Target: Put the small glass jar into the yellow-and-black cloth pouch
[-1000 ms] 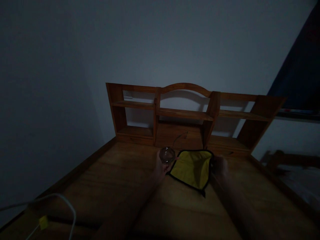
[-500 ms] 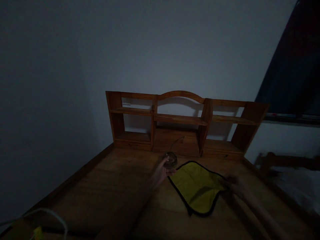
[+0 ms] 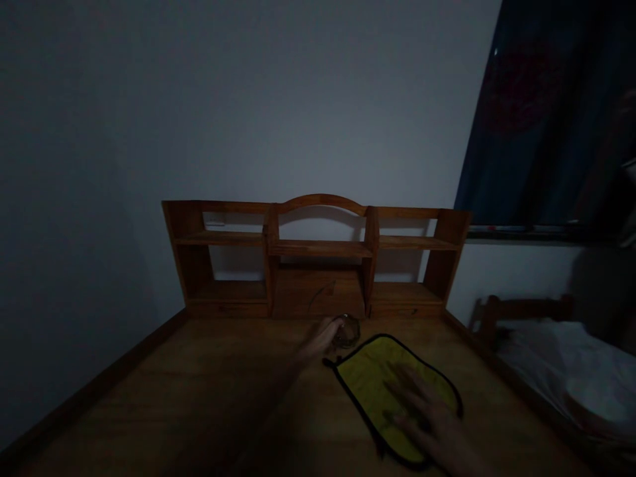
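Note:
The room is dim. My left hand [image 3: 322,338] reaches far across a wooden desk [image 3: 189,391] and is wrapped round a small clear glass [image 3: 348,329] that stands near the foot of the shelf unit. A yellow cloth with a black edge [image 3: 377,384] lies spread on the desk just right of the glass. On the cloth's near right part my right hand [image 3: 427,421] lies flat, fingers spread.
A wooden shelf unit with an arched middle [image 3: 318,255] stands along the desk's back against a pale wall. A raised wooden rim runs along the desk's left side. To the right are a dark curtain [image 3: 551,112], a bed with white bedding [image 3: 571,371] and its wooden headboard.
The glass came down from mid-air to the desk by the shelf unit. The cloth went from held up to lying spread flat, and my right hand moved onto it. The view swung right.

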Available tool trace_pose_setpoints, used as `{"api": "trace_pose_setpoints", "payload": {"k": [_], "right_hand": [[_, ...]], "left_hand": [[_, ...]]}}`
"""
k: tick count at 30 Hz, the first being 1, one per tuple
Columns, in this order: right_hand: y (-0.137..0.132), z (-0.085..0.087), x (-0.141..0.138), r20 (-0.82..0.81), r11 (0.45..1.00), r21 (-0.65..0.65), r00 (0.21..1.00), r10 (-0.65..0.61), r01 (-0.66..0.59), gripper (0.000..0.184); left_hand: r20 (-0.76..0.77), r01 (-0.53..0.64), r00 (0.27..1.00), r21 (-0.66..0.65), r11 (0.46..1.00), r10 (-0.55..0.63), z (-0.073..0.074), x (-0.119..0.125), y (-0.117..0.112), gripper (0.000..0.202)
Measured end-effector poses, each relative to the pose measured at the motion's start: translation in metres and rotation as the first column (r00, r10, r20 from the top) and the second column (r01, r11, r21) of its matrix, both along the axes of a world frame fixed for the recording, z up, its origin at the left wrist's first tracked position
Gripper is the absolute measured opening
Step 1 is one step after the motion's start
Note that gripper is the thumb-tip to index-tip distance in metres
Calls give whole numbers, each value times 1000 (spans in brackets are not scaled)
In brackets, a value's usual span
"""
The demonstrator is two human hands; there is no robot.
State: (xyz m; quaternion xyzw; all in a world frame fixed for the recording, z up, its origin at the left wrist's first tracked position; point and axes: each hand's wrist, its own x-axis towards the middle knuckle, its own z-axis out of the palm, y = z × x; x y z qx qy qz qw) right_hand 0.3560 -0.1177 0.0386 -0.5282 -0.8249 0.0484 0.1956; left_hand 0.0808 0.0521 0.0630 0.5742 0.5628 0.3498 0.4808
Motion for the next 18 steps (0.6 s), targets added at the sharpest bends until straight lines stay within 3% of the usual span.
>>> {"api": "trace_pose_setpoints", "payload": {"k": [3, 6, 12, 18], "right_hand": [[11, 2, -16, 4, 990, -135, 999, -41, 41, 57], [18, -10, -8, 102, 965, -180, 979, -174, 190, 69], [4, -46, 14, 160, 872, -10, 861, -483, 490, 74], [-5, -50, 8, 151, 812, 91, 798, -584, 577, 75]], "left_hand": [[-42, 36, 998, 21, 999, -35, 5, 47, 15, 34], [-83, 56, 995, 33, 998, -53, 5, 84, 28, 30], [-214, 71, 975, 32, 997, -63, 5, 133, 47, 37], [-431, 153, 896, 73, 986, -107, 3, 168, 48, 36]]}}
